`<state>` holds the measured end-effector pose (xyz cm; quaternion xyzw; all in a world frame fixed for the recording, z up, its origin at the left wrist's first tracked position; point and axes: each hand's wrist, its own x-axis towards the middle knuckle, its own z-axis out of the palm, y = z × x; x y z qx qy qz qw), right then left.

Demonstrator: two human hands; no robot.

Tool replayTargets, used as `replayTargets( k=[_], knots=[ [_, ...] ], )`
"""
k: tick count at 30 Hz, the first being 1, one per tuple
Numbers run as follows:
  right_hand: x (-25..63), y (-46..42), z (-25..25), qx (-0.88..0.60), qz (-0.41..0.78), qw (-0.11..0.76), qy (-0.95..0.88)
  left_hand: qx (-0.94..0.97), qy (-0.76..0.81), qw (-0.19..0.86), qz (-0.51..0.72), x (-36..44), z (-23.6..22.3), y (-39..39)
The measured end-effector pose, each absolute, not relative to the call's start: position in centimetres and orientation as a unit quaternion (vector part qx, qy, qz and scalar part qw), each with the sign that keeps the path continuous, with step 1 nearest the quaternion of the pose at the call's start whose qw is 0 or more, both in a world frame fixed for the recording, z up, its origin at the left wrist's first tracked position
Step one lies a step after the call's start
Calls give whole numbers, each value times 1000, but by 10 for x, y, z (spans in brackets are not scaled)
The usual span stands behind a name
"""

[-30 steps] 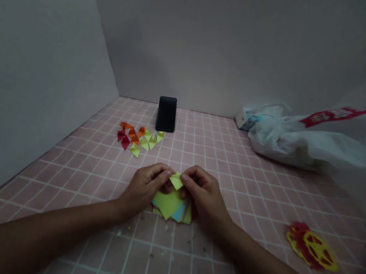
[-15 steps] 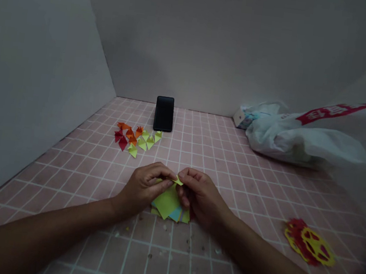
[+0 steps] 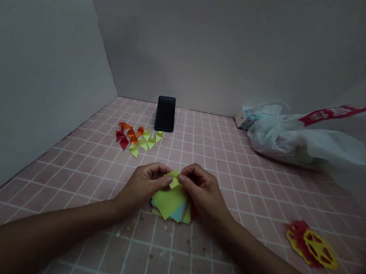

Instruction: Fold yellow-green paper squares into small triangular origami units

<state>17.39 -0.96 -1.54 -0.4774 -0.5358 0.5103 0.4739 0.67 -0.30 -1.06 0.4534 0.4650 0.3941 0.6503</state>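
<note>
Tiled table: pale grid under everything; specks of debris [image 3: 150,256] lie on the near side of the paper stack, and grit could stick to paper set down there.
White bag: plastic bag [image 3: 282,142] lies slumped beyond the stack, off to its right; if its loose end sags, it could drag.
Left hand: your left hand [image 3: 145,185] is at the stack's far left, thumb and fingertips closed in a pinch on paper.
Right hand: your right hand [image 3: 205,191] mirrors it at the stack's far right, also pinched tight; a stronger pull from one side could skew a crease or tear the sheet.
Cut-outs: red and yellow cut-outs [image 3: 313,245] lie well right of the stack; a wide elbow swing could scatter them.
Phone: black phone [image 3: 165,114] stands propped well beyond the stack.
Stack: paper stack [image 3: 168,204] sits between your wrists, edges uneven; lowered knuckles could fan it out.
Folded pieces: red, orange and yellow folded pieces [image 3: 133,136] lie loose beyond the stack, to its left; a draught or sleeve could shift them.
Held piece: small yellow piece [image 3: 174,183] is between both pinches, over the stack's far edge; contact unclear. Matching yellows could hide a misaligned edge.
</note>
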Motion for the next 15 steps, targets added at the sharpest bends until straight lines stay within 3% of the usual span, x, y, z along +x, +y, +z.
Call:
replayTargets(
  k=[9,15],
  knots=[
    [175,-9,-17,-472,498,456,-566,480,468,639,377,7,-9,-5],
    [176,-9,-14,-470,423,438,-639,477,487,634,365,8,-2,-5]
  ],
)
